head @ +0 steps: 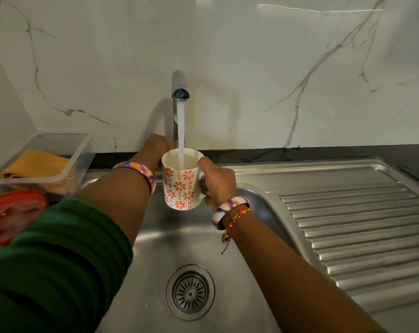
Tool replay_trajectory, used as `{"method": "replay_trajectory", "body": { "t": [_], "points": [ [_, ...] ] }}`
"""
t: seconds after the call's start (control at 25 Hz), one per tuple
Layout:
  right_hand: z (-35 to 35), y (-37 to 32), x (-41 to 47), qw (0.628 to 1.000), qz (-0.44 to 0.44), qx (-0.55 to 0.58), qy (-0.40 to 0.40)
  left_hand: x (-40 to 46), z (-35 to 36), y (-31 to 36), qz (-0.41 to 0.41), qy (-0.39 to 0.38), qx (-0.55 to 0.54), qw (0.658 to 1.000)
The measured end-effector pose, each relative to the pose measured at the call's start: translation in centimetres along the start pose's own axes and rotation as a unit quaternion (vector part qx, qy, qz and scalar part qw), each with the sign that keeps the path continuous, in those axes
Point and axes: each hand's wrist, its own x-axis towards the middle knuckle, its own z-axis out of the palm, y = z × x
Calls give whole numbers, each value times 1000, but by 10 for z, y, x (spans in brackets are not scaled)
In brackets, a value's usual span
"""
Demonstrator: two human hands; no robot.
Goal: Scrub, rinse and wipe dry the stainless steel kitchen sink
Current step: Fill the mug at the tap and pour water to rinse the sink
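Gripping a mug (179, 183) over the sink (194, 236), right fingers (203, 164) closed; left unseen.

The person is wearing a dark green ribbed knit sleeve (57, 255) on the left arm, and it is sitting bunched in thick folds short of the wrist, leaving the forearm bare. A glossy bangle swirled in orange, purple and white (138, 170) is circling the left wrist just behind the left hand (156, 146). The right arm is showing no sleeve at all. Behind the right hand (219, 182) a matching glossy bangle in white, purple and orange (227, 210) is ringing the wrist, and beside it a twisted red-and-yellow thread (234, 223) is wrapping the wrist, its knotted loose end dangling below.
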Motion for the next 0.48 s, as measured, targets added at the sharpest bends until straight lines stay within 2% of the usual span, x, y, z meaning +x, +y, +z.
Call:
{"method": "replay_trajectory", "body": {
  "t": [0.12, 0.2, 0.32, 0.4, 0.48],
  "points": [
    [-22, -4, -11, 999, -20, -38, 27, -1, 11, 10, 71, 98, 51, 991],
    [-44, -6, -26, 998, -31, -14, 58, 4, 21, 12, 91, 138, 53, 985],
    [-83, -11, -51, 993, -22, 30, 115, -9, 26, 13, 109, 125, 85, 983],
    [-113, -13, -70, 988, -17, 10, 152, -34, 40, 13, 99, 94, 102, 985],
    [-142, -10, -86, 984, -17, -35, 174, -67, 61, 16, 143, 60, 143, 978]
  ]
}}
